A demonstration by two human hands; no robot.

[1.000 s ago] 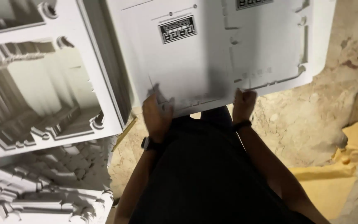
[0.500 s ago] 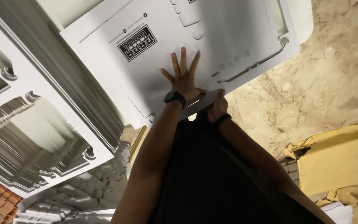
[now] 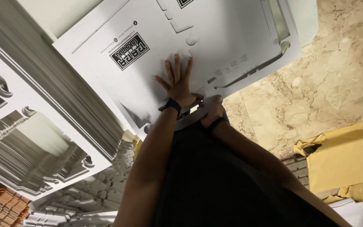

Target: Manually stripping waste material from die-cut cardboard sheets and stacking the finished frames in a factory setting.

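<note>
Cardboard sheet: a large white die-cut cardboard sheet [image 3: 215,46] lay on top of a pile straight ahead of the person, its near edge just above the dark clothing; it bore a black printed block and cut slots and tabs.
Left hand: the left hand [image 3: 178,85] lay flat on the sheet with fingers spread wide, palm down, gripping nothing; a dark watch band [image 3: 169,104] sat on its wrist.
Right hand: the right hand [image 3: 212,111] was at the near edge of the sheet, just beside the left wrist, with fingers curled at that edge; whether it truly clamped the edge could not be told from this angle.
Left of the sheet: tall stacks of white cut-out sheets [image 3: 43,138] stood close by, their layered edges showing, with shaped openings cut through them.
Below left: loose white offcuts [image 3: 85,201] lay heaped near the foot of the stacks.
Floor: a beige marbled stone floor [image 3: 332,84] showed on the right.
Lower right: brown wrapping paper [image 3: 345,159], crumpled at its edges, lay on the floor, well apart from both hands.
</note>
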